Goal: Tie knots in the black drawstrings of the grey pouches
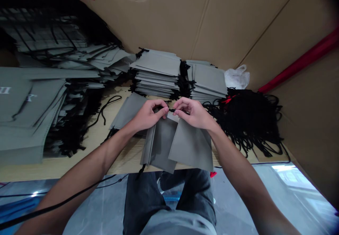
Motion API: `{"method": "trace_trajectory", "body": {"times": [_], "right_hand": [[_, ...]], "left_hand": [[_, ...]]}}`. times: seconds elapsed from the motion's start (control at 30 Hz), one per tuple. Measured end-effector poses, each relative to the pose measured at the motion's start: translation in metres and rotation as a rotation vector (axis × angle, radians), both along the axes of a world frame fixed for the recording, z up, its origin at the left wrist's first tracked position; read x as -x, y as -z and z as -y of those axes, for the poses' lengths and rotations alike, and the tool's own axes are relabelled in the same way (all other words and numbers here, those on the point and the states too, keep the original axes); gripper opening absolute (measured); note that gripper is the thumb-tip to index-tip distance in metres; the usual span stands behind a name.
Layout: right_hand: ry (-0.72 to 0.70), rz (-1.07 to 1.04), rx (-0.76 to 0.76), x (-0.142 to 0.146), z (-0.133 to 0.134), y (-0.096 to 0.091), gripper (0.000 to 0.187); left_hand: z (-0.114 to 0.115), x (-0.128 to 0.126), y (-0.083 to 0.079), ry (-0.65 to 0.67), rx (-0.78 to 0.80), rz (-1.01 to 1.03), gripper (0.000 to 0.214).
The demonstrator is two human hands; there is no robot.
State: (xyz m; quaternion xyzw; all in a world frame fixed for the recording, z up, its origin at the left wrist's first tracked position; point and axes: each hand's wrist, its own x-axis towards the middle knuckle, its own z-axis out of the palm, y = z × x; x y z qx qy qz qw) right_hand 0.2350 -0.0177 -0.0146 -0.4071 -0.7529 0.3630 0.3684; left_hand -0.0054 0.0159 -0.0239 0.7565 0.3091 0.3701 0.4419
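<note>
My left hand (148, 115) and my right hand (192, 113) are both closed in a pinch, close together above the table edge. Between the fingertips runs a short piece of black cord (171, 110) at the top of a grey fabric pouch (192, 146). The pouch hangs down from my hands over the wooden table (79, 164). A second grey pouch (159, 146) lies folded under my left hand, and another flat one (129, 109) lies behind it.
Two neat stacks of grey pouches (157, 74) (208, 81) stand behind my hands. A heap of black cords (249, 122) lies to the right, with a white plastic bag (237, 76) behind. Larger grey bags (29, 115) pile up left. Cardboard walls (212, 16) enclose the back and right.
</note>
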Motion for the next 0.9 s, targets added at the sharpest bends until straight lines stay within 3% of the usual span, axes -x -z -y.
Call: {"method": "trace_trajectory", "body": {"times": [0.43,0.53,0.77,0.9], "right_hand": [[-0.001,-0.017,-0.002,0.001,-0.001,0.001,0.016],[-0.009,-0.022,-0.002,0.001,-0.001,0.000,0.016],[-0.025,-0.023,-0.034,0.005,0.005,-0.006,0.014],[-0.004,-0.068,-0.062,0.008,0.011,-0.012,0.014]], "left_hand": [[0.002,-0.001,0.001,0.028,0.076,0.004,0.023],[0.005,-0.001,0.001,0.060,0.123,0.042,0.031],[0.016,-0.006,-0.007,0.122,0.213,-0.060,0.037],[0.021,-0.006,-0.013,0.099,0.166,-0.096,0.033]]}}
